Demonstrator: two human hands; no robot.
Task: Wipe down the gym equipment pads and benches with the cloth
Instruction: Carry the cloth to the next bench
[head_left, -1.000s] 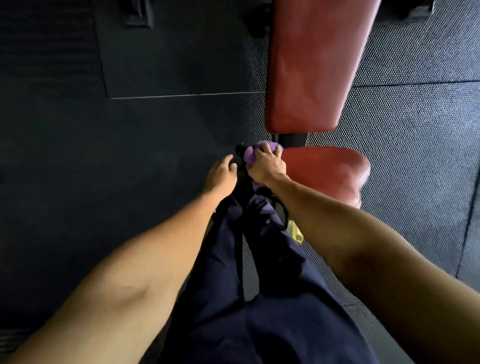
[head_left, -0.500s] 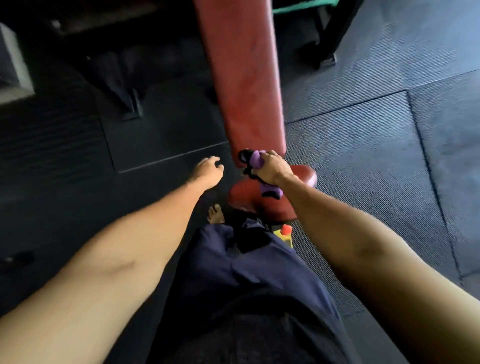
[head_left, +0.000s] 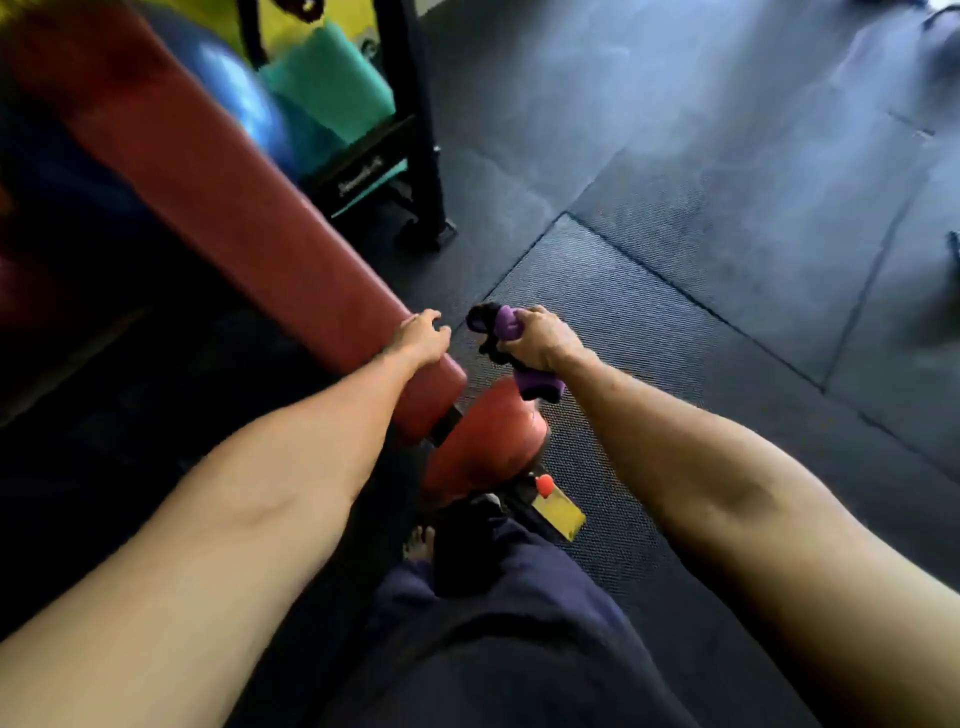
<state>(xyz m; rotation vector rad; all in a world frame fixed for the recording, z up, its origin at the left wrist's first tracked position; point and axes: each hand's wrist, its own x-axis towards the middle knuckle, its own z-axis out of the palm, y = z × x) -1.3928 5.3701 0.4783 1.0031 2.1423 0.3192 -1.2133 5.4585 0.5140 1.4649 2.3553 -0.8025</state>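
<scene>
Head view: right hand (head_left: 540, 340) fisted round bunched purple cloth (head_left: 506, 325), tail hanging under palm, just above seat pad (head_left: 483, 447). Cloth looks light, soft, floppy; best held wadded in palm. Left hand (head_left: 421, 338) rests on back pad (head_left: 234, 208) near its lower end, fingers loose, gripping nothing. Pad vinyl probably firm, slick. Beyond fingertips: black rack (head_left: 415, 130), blue ball (head_left: 239, 93). Behind wrists: yellow lever (head_left: 558, 512) may snag the tail.

No text legible. Sole lettering: short pale word on lower crossbar of black metal storage rack (head_left: 363, 179), just beyond long red padded bench back (head_left: 234, 208); letters smeared by blur, unreadable. At bench foot, yellow flat metal tag (head_left: 561, 514) beside small orange knob (head_left: 544, 484): any print on it too small to tell.
</scene>
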